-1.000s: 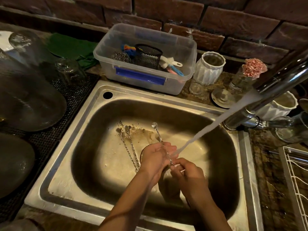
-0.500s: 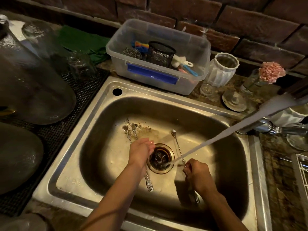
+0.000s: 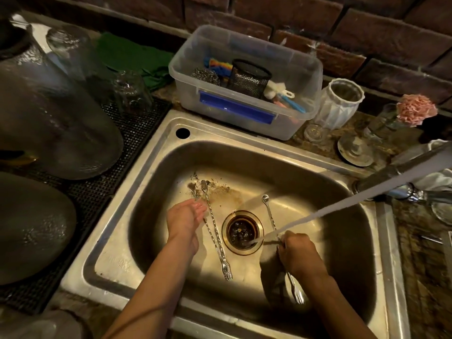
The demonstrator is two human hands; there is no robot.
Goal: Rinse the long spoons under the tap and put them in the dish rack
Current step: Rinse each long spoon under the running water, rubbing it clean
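Spoon in right hand — under stream

No readable text anywhere, faint stamped marks on the sink ledge too blurred to make out

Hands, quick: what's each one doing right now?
Left hand: open, fingers straight, reaching to the two long spoons lying in the sink.
Right hand: grips one long spoon under the water stream.
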